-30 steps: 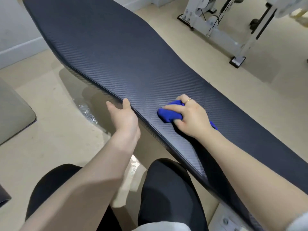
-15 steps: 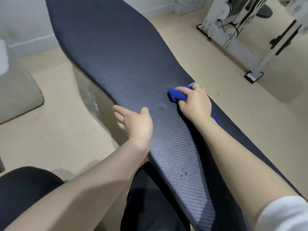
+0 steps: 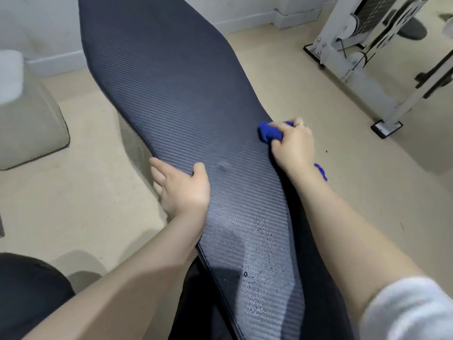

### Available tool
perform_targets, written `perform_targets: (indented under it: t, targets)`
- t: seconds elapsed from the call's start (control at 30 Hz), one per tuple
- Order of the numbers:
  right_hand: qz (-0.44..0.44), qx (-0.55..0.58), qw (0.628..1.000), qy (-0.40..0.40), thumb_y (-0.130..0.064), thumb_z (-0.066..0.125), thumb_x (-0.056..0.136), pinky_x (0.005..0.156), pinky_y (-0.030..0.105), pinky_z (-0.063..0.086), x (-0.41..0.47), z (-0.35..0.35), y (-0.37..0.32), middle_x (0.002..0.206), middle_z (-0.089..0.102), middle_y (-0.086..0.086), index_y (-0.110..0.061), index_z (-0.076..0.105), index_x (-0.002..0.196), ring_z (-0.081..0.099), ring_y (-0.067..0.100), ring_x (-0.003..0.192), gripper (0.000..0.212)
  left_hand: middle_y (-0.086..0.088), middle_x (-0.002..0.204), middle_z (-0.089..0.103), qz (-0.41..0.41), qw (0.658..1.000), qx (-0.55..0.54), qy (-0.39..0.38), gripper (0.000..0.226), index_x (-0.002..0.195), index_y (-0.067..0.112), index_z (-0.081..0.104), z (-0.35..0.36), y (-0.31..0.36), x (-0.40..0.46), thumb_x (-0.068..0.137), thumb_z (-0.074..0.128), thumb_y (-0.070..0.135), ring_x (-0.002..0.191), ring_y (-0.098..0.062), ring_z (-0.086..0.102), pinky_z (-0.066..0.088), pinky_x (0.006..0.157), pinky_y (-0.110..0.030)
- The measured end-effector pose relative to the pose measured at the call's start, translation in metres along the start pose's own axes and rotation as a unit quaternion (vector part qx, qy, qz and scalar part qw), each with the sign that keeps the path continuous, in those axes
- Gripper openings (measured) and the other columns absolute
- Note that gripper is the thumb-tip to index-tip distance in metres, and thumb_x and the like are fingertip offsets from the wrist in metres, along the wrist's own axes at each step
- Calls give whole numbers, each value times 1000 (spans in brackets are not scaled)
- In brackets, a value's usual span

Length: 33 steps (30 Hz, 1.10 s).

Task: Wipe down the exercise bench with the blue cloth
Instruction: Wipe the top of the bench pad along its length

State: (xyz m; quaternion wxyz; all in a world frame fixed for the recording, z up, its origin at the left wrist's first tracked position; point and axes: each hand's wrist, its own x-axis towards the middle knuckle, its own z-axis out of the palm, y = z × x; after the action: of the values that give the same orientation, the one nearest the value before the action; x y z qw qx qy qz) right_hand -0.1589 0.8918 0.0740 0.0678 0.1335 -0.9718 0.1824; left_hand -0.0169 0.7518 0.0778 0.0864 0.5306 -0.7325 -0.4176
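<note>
Head view, looking down a long dark exercise bench point(image 3: 186, 114) w/ ribbed padding. Right hand point(image 3: 293, 146) grips a bunched blue cloth point(image 3: 269, 133), pressed on the bench's right edge about midway along. Left hand point(image 3: 183, 190) rests on the left edge, thumb on top, fingers curled over the side. Water droplets point(image 3: 259, 285) sit on the near end, so that part looks unwiped. Far half shows no drops; can't tell if wiped. Task approx. mid-way, judging by this.
</note>
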Motion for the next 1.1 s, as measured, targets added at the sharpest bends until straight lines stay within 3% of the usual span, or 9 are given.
perform_targets:
  t: [0.1, 0.27, 0.5, 0.7, 0.8, 0.93, 1.03, 1.1]
  targets:
    - [5, 19, 1000, -17, -7, 45, 76, 89, 37, 45, 15, -1, 7, 111, 52, 13, -30, 65, 112, 51, 38, 99, 47, -4, 159, 14, 2, 1000, 11, 16, 87, 152, 9, 3, 2, 2, 1, 85, 50, 39, 143, -27, 21, 29, 110, -43]
    - [-49, 73, 995, -48, -20, 44, 67, 81, 36, 50, -52, -18, 12, 102, 57, 8, -31, 69, 101, 58, 33, 92, 44, -7, 159, 15, 1, 1000, 17, 15, 85, 152, 8, 4, 2, 2, -2, 87, 49, 39, 143, -28, 21, 29, 110, -43]
    - [-13, 30, 999, -30, -11, 45, 76, 84, 39, 48, -4, -5, 2, 108, 52, 9, -34, 66, 107, 53, 35, 100, 44, -3, 159, 15, 0, 1000, 6, 25, 79, 152, 10, 3, 4, 2, 0, 89, 44, 36, 142, -26, 24, 30, 109, -42]
    - [-214, 66, 968, -113, -25, 47, 69, 68, 35, 53, -106, -22, -27, 96, 57, 6, -34, 68, 103, 58, 33, 83, 40, 0, 160, 13, -5, 999, -36, 0, 77, 153, 12, 3, -1, 1, -1, 89, 41, 34, 144, -26, 20, 23, 115, -42]
    - [-220, 59, 966, -122, -26, 44, 71, 71, 34, 52, -91, -17, -25, 99, 57, 5, -36, 67, 104, 59, 31, 88, 41, 2, 158, 19, -17, 993, -117, -4, 72, 151, 17, 13, -3, 0, 0, 86, 40, 33, 142, -24, 24, 25, 114, -44]
    - [-70, 3, 995, -65, -18, 50, 78, 75, 35, 46, -50, -7, -36, 111, 50, 6, -37, 64, 111, 55, 32, 100, 40, -3, 151, 33, -39, 955, -293, -31, 82, 143, 17, 33, -10, 0, 1, 66, 40, 41, 137, -30, 32, 27, 113, -49]
    - [-161, 5, 982, -102, -18, 55, 74, 72, 34, 48, -88, -9, -61, 106, 53, 8, -36, 64, 109, 55, 34, 93, 40, -9, 150, 35, -64, 921, -376, -74, 99, 139, 10, 31, -3, -14, 16, 50, 45, 51, 140, -36, 28, 23, 115, -54]
    - [-254, 21, 959, -120, -20, 58, 70, 64, 35, 50, -128, -13, -71, 98, 56, 9, -33, 66, 106, 57, 34, 82, 40, -8, 149, 39, -85, 903, -406, -114, 95, 137, 13, 35, -2, -23, 25, 52, 51, 52, 138, -32, 36, 28, 113, -54]
